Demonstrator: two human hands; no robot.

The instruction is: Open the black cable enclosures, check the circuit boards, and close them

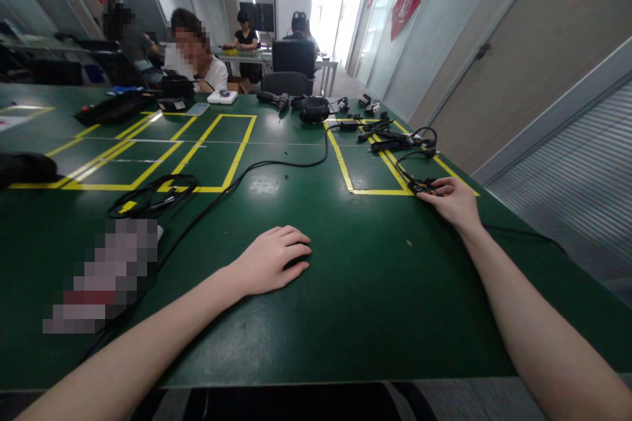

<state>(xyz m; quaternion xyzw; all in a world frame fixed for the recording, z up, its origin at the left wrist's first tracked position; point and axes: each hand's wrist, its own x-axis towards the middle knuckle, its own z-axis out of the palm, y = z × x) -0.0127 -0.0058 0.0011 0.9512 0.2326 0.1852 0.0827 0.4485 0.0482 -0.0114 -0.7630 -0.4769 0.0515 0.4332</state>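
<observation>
My left hand point(275, 260) rests palm down on the green tabletop, its fingers stretched out and a little apart, holding nothing. Over to the right, my right hand point(455, 202) has its thumb and fingers closed around a small dark bundle of black cable point(419, 185) beside the yellow tape. From this bundle a lead curves up toward a heap of black cables and adapters point(395, 141). What exactly lies between the fingertips is partly hidden.
A long black cord point(257, 164) crosses the table point(345, 316) from the adapters to the lower left. A coiled cable point(153, 196) lies left, near a blurred-out object point(108, 270). A drill point(274, 100) and a black case point(315, 109) sit farther back. Several people are seated beyond.
</observation>
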